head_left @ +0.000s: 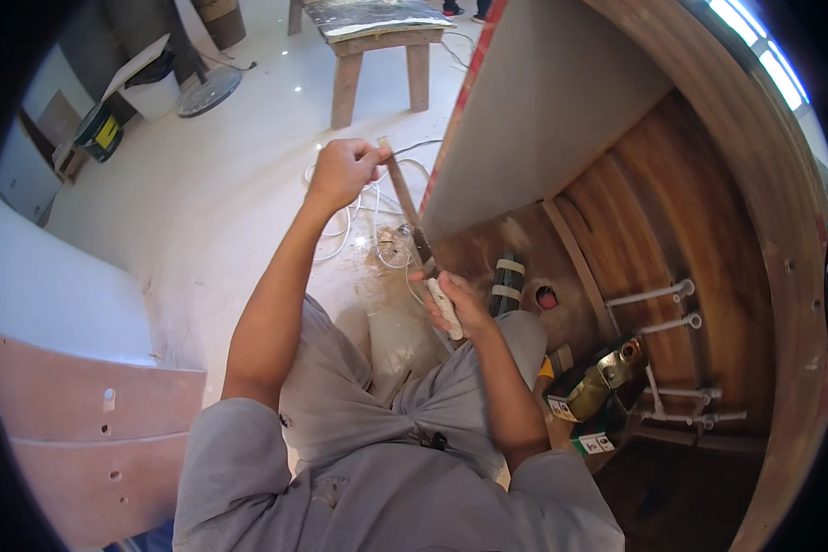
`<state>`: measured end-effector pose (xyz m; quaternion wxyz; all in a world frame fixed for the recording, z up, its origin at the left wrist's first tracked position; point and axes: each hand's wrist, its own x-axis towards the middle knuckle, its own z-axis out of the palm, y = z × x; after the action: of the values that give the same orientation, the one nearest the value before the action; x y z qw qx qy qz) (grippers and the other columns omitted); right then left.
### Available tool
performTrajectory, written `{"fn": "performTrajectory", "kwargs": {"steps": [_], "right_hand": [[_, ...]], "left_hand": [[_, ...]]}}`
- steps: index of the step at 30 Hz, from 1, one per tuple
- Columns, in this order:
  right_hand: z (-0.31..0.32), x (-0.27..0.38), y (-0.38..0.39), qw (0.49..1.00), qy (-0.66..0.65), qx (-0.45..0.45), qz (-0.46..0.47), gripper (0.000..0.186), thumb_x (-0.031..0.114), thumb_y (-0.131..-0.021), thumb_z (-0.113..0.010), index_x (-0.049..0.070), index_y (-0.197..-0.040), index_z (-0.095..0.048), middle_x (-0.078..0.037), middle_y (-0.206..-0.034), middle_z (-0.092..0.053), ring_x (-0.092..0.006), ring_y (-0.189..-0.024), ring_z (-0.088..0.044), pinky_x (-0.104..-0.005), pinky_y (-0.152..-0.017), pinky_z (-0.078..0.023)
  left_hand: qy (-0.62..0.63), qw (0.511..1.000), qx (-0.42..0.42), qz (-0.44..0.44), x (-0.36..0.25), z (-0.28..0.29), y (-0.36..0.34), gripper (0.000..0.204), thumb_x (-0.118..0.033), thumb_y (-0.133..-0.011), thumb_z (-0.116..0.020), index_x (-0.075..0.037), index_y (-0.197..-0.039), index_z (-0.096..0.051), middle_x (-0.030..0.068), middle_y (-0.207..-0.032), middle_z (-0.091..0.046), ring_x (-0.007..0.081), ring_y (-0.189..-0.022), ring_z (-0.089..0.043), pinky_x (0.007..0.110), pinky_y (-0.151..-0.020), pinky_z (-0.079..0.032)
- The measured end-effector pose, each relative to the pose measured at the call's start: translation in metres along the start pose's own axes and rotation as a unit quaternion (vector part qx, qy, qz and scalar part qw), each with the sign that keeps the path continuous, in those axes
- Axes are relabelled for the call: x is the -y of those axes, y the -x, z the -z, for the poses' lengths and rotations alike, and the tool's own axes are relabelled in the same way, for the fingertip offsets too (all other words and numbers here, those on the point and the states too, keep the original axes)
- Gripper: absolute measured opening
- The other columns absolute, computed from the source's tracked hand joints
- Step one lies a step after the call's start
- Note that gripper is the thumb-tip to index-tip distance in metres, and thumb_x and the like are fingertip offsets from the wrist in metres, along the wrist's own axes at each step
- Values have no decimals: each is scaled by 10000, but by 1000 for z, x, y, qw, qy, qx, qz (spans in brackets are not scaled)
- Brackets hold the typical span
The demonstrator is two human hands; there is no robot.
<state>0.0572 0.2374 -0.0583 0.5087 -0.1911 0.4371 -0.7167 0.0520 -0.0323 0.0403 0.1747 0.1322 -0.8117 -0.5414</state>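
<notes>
My left hand (345, 171) pinches the upper end of a thin brown strip (401, 189), held up in front of me. The strip slants down toward my right hand (466, 306) and looks dark at its lower end. My right hand is closed around a pale, rough, handle-like piece (445, 309). Whether the strip and this piece are joined is hard to tell. Both hands are above my knees. Below the strip, wood shavings or debris (394, 245) lie on the floor.
A large grey panel with a red edge (524, 120) rises at right, beside a curved wooden shell (681, 212) with white pipes (662, 322). Boxes and a brass-coloured part (607, 378) lie near my right knee. White cable (348, 225) loops on the floor before a wooden bench (382, 39).
</notes>
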Motion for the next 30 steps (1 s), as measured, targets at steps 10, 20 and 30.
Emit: {"fn": "performTrajectory", "kwargs": {"steps": [10, 20, 30], "right_hand": [[9, -31, -30, 986, 98, -106, 77, 275, 276, -914, -583, 35, -1046, -564, 2, -626, -492, -72, -472, -465, -237, -387, -392], [-12, -24, -32, 938, 222, -193, 184, 322, 240, -895, -599, 4, -1104, -538, 3, -654, -495, -75, -494, -456, -237, -447, -387], [-30, -23, -26, 834, 319, -261, 368, 421, 198, -860, -630, -9, -1201, -496, -119, -938, -606, -171, -862, -581, -303, -775, -457]], "left_hand": [[-243, 970, -9, 6, 7, 2, 0, 473, -411, -811, -662, 12, -605, -621, 83, -471, -538, 147, -451, -502, 309, -468, -397], [-225, 912, 320, 121, -4, -41, 35, 504, -422, -884, -578, 72, -816, -654, 122, -713, -642, 171, -663, -617, 288, -608, -473], [-59, 912, 403, 44, -25, -44, 53, 453, -364, -872, -615, 35, -1085, -617, 119, -1068, -634, 190, -977, -589, 301, -806, -474]]}}
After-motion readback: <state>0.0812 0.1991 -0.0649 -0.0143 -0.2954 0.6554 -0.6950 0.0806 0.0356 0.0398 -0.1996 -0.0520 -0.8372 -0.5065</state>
